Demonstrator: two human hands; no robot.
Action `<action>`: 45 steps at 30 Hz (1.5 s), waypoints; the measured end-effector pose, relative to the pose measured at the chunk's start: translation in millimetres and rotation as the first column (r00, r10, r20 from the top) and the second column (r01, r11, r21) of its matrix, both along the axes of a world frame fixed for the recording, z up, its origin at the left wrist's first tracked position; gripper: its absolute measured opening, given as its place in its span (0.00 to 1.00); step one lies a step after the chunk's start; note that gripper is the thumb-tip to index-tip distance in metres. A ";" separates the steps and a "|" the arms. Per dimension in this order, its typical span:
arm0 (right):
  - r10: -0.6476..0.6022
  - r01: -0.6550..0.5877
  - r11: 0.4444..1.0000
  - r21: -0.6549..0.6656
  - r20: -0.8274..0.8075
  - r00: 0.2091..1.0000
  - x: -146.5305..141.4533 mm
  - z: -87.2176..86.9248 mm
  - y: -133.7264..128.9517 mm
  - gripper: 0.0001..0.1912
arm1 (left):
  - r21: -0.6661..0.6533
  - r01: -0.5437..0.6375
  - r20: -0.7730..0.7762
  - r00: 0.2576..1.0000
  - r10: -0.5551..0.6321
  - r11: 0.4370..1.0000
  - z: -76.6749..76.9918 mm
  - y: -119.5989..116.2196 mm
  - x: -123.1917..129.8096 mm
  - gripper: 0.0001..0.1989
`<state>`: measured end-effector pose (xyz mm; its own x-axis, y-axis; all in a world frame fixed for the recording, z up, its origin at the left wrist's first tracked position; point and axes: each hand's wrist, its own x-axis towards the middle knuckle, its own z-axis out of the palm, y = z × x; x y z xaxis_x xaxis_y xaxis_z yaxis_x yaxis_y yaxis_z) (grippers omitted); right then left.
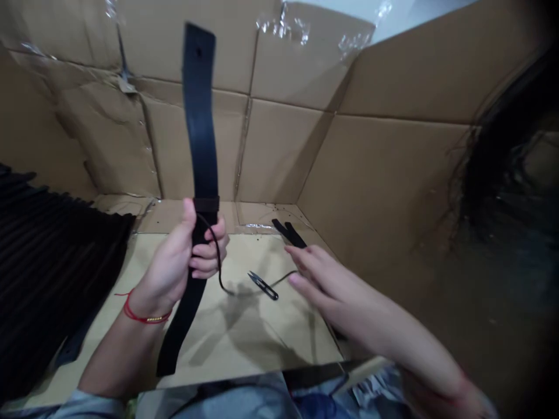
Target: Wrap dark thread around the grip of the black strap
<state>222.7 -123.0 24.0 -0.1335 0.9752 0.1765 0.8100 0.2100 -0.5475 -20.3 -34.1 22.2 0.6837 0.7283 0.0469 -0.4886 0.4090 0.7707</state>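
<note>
Holding one strap (202,128), two strips (296,235) beyond

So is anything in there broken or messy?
Yes, the cardboard wall looks damaged on its left side. It's crumpled and creased, with a little flap sticking out, while the cardboard farther right looks flatter. I can't see anything spilled.

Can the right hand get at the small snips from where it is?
Probably yes: the right hand is just beside the snips, which lie uncovered on the board. Only the thin cord runs close by them.
</note>
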 end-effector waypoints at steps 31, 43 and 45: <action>0.210 -0.382 0.921 0.075 -0.923 0.324 -72.2 -18.8 92.7 0.08 | -0.006 -0.108 -0.258 0.961 0.103 0.994 -26.7 8.5 23.0 0.28; 0.297 -0.283 0.941 0.186 -0.855 0.425 -72.6 -22.5 97.4 0.07 | -0.078 0.132 -0.099 0.985 -0.140 0.988 -38.3 16.1 24.2 0.36; 0.343 -0.284 0.930 0.232 -0.827 0.446 -74.3 -23.9 94.9 0.06 | -0.084 0.123 -0.133 0.982 -0.134 0.989 -37.5 17.0 23.4 0.37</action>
<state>148.4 -28.0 0.0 -0.1868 0.8846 0.4274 -0.1627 0.4012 -0.9014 3.0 -17.2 -15.4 0.7679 0.6317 -0.1060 -0.3194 0.5210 0.7915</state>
